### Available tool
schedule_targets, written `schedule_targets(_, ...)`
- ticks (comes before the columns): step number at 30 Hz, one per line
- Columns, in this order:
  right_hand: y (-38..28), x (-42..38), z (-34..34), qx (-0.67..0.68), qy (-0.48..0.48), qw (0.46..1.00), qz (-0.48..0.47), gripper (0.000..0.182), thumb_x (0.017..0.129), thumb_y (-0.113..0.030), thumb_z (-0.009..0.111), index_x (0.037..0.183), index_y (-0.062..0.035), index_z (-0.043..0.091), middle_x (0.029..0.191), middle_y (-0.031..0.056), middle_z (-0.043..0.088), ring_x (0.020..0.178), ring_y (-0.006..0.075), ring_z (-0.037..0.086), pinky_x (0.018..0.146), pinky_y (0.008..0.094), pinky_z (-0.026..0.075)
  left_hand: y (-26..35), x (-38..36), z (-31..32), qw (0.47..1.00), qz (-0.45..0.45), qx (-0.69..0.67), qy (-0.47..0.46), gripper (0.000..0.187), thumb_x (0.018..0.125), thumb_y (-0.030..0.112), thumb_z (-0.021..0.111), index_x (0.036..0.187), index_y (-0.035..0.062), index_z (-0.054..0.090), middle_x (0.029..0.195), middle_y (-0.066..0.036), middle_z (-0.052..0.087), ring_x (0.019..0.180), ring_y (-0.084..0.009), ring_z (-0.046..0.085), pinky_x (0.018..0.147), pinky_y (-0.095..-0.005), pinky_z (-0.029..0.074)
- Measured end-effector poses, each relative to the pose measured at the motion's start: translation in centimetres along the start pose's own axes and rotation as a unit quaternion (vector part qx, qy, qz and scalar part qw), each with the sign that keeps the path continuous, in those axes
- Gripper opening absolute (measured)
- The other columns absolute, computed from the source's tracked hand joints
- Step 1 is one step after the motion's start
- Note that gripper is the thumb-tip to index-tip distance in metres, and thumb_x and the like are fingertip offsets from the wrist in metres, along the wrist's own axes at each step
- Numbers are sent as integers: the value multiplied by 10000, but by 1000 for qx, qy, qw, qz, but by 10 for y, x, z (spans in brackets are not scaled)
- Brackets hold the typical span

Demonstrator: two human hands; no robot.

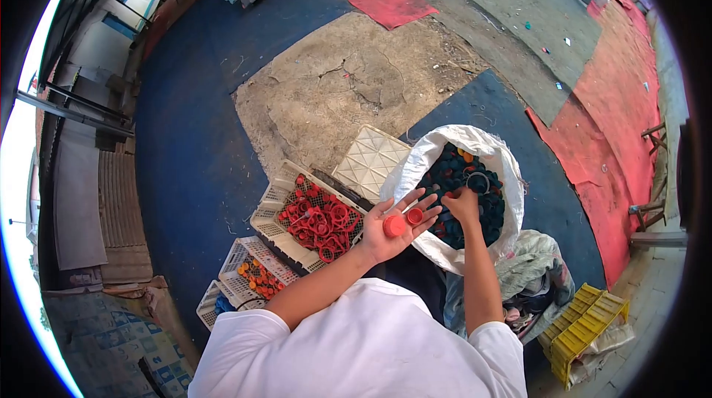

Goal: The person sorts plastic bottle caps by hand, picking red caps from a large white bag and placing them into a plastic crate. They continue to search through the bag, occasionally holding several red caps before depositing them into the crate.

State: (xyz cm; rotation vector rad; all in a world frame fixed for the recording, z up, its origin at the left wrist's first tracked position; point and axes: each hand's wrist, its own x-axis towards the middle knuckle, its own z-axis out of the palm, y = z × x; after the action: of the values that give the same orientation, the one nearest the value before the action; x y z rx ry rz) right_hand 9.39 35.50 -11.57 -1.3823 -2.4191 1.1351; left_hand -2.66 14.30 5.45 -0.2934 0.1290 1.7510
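My left hand (380,238) is palm up with its fingers spread, and it bears two red plastic caps: a larger cap (394,226) on the palm and a smaller cap (414,215) by the fingers. Inside the white woven sack (512,175), my right hand (463,205) reaches down with its fingers pinched together. A bit of red, apparently another cap, shows at those fingertips. Dark green and black caps (489,216) fill the sack, with a few orange ones and a pale ring (477,183) among them.
To the left stands a cream crate (268,216) of red caps and rings (319,220). Nearer me, a white basket (231,257) holds orange caps (259,279). A cream lattice panel (371,160) lies beyond. Right of me are a cloth bundle (541,264) and yellow crate (586,324).
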Motion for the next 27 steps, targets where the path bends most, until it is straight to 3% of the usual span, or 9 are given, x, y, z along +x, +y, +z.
schedule_targets(3, -51, -29, -46, 150, 29, 986, 62, 305, 760, -182, 774, 920, 71, 714, 724, 104, 722, 600, 138, 677, 524, 284, 525, -4, 10, 1, 1000, -13, 0, -10, 673, 943, 342, 547, 1499, 1, 381, 1555, -259, 376, 1461, -449, 345, 1244, -527, 274)
schedule_targets(6, -67, -51, -69, 285, 64, 955, 44, 304, 798, -106, 755, 1042, 65, 693, 798, 70, 736, 635, 81, 664, 556, 249, 535, -5, 20, 5, 1000, -8, -9, -8, 667, 942, 335, 529, 1502, 4, 384, 1554, -252, 386, 1471, -441, 335, 1246, -530, 265)
schedule_targets(11, -94, -91, -96, 347, 114, 927, -79, 283, 811, -57, 775, 1062, 28, 673, 808, -5, 681, 601, -14, 491, 526, 170, 389, -5, 34, 7, 1000, -2, -26, -7, 669, 924, 324, 521, 1503, 14, 395, 1547, -238, 411, 1478, -422, 334, 1253, -530, 243)
schedule_targets(14, -114, -115, -111, 259, 88, 957, -98, 289, 793, -51, 778, 1059, 2, 678, 786, -23, 665, 586, -11, 495, 522, 179, 396, -11, 42, 4, 998, -14, -62, 5, 667, 922, 334, 512, 1502, 22, 407, 1548, -231, 416, 1477, -412, 340, 1255, -525, 228)
schedule_targets(18, -126, -132, -108, 226, 92, 958, -152, 328, 773, -48, 778, 1083, -24, 674, 756, -14, 650, 584, 12, 524, 531, 189, 420, -19, 51, 9, 997, -18, -69, 4, 649, 941, 378, 482, 1494, 42, 439, 1557, -199, 424, 1475, -395, 349, 1253, -517, 219)
schedule_targets(21, -124, -133, -92, 267, 92, 947, -154, 315, 778, -30, 782, 1073, -21, 672, 799, -17, 610, 641, 28, 503, 553, 189, 380, -26, 54, 12, 998, -22, -52, -11, 633, 958, 409, 461, 1487, 60, 460, 1559, -168, 437, 1473, -372, 360, 1245, -506, 238)
schedule_targets(24, -133, -138, -95, 192, 111, 954, -201, 358, 756, -42, 795, 1093, -31, 672, 822, 9, 591, 670, 80, 518, 564, 222, 391, -34, 56, 11, 999, -6, -51, -7, 631, 962, 415, 460, 1486, 64, 465, 1556, -161, 444, 1467, -364, 373, 1236, -498, 264)
schedule_targets(25, -130, -138, -89, 192, 116, 951, -211, 406, 764, -57, 785, 1152, -40, 664, 817, 22, 539, 699, 124, 502, 600, 254, 394, -34, 58, 12, 998, -3, -55, -7, 636, 957, 417, 467, 1487, 65, 466, 1556, -158, 445, 1465, -363, 377, 1234, -497, 270)
schedule_targets(27, -136, -142, -89, 194, 141, 947, -212, 418, 782, -75, 776, 1178, -28, 648, 890, 48, 566, 731, 148, 527, 658, 261, 435, -37, 58, 14, 998, 2, -67, -6, 646, 947, 421, 481, 1489, 69, 469, 1557, -153, 447, 1461, -360, 385, 1230, -494, 283)
